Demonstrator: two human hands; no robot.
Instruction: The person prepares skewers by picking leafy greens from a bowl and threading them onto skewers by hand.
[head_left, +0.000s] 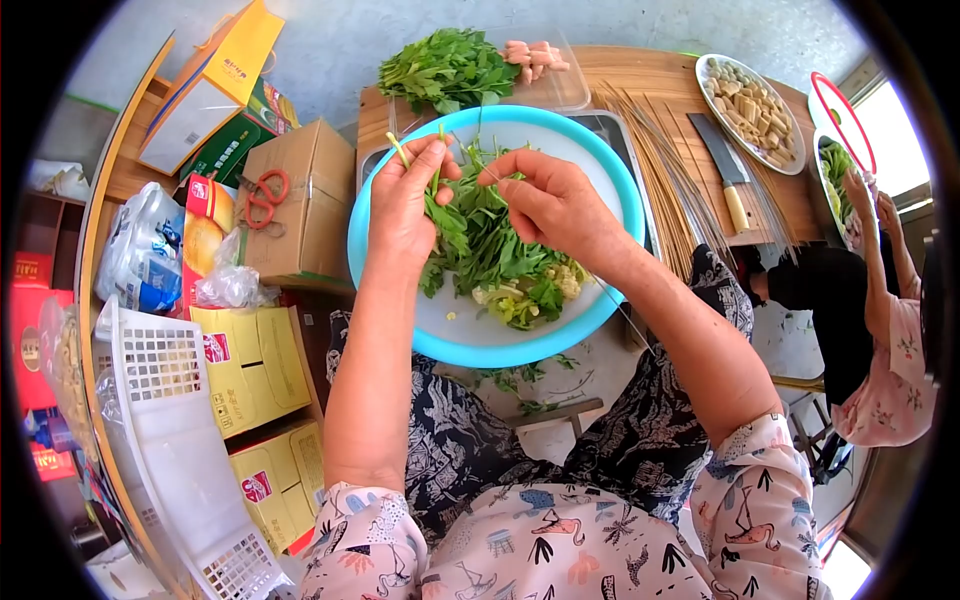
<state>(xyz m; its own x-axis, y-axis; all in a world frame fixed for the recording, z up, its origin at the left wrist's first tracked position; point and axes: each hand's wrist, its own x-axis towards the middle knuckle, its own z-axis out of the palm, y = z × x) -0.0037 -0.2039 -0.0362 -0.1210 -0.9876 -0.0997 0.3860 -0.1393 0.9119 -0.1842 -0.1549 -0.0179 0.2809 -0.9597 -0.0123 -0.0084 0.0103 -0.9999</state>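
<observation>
My left hand (pixel 403 210) is closed around a few leafy green stems (pixel 399 150), their pale cut ends poking up past the thumb. Opposite it, my right hand (pixel 560 200) pinches a thin skewer (pixel 622 312); its shaft runs back under my wrist toward my knee. Both hands are above a wide blue-rimmed basin (pixel 632 215) with a pale inside. In it lies a heap of leafy greens (pixel 490 215), with yellowish-green leaf pieces (pixel 530 300) nearer to me. Whether the skewer tip touches the stems is too fine to tell.
More greens (pixel 450 68) and pink sausage pieces (pixel 535 58) sit at the back. To the right are many skewers (pixel 655 170), a knife (pixel 722 160) and a plate of cut pieces (pixel 755 105). Another person's hands (pixel 868 195) work at far right. Scissors (pixel 262 200) rest on a carton at left.
</observation>
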